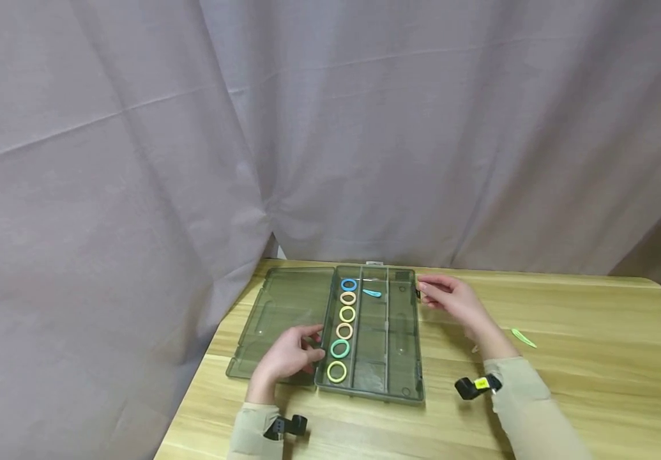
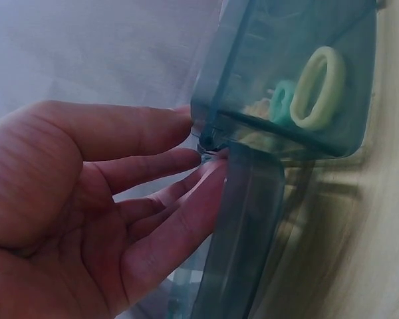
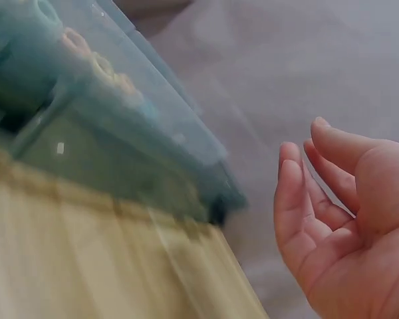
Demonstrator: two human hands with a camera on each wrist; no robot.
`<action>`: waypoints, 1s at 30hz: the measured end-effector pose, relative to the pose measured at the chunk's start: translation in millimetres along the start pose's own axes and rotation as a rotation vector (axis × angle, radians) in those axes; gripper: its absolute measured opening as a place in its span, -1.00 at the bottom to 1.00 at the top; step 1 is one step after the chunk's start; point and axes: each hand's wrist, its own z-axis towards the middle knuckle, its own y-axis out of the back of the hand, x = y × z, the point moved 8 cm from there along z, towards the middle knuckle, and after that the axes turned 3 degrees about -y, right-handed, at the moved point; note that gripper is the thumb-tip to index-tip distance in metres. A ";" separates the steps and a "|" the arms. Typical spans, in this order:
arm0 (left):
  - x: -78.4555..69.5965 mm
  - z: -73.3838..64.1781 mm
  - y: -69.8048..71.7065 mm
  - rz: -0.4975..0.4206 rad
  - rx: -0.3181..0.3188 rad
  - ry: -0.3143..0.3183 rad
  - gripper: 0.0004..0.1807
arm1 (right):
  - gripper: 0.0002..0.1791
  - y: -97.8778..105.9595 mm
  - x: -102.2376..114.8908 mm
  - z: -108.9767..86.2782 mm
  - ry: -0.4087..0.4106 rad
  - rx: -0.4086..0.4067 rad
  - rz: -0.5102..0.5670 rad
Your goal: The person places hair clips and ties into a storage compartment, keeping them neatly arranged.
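An opened, see-through grey storage box (image 1: pixel 370 377) lies on the table, its lid (image 1: pixel 284 300) folded flat to the left. Several coloured rings, like hair ties, line its left compartment, from a blue ring (image 1: pixel 349 285) at the back to a yellow ring (image 1: pixel 337 372) in front. The middle compartment holds a blue hair clip (image 1: pixel 372 293) and a thin pale piece behind it. My left hand (image 1: pixel 290 352) touches the hinge side, thumb and fingertips against the edge. Beside the box's back right corner is my right hand (image 1: pixel 451 299), fingers bent and nothing visible between them.
A light green hair clip (image 1: pixel 523 338) lies on the wooden table (image 1: pixel 606 358) to the right. Partly behind my right wrist a small pale object (image 1: pixel 475 349) shows. A grey curtain (image 1: pixel 393 140) hangs behind the table.
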 end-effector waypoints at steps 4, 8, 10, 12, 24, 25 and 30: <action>1.2 -1.7 3.3 -0.003 -0.006 0.005 -0.31 | -0.33 30.0 -11.7 -34.2 -0.006 -0.043 -0.034; 1.7 -2.3 5.4 -0.005 -0.010 0.011 -0.31 | -0.35 54.1 -30.5 -62.2 -0.003 -0.073 -0.125; 2.0 -2.1 5.7 -0.006 -0.010 0.010 -0.31 | -0.38 63.0 -39.3 -73.0 -0.006 -0.080 -0.170; 2.3 -1.7 5.6 -0.009 -0.010 0.008 -0.32 | -0.42 69.6 -44.9 -81.6 -0.009 -0.082 -0.203; 1.2 -0.5 1.7 -0.017 -0.005 -0.007 -0.31 | -0.55 81.1 -48.4 -94.8 0.046 -0.160 -0.609; 0.9 -0.2 1.2 -0.016 -0.004 -0.008 -0.31 | -0.56 80.7 -49.0 -95.1 0.054 -0.156 -0.634; 1.2 0.3 0.3 -0.019 -0.002 -0.001 -0.31 | -0.60 81.7 -53.7 -95.3 0.049 -0.144 -0.695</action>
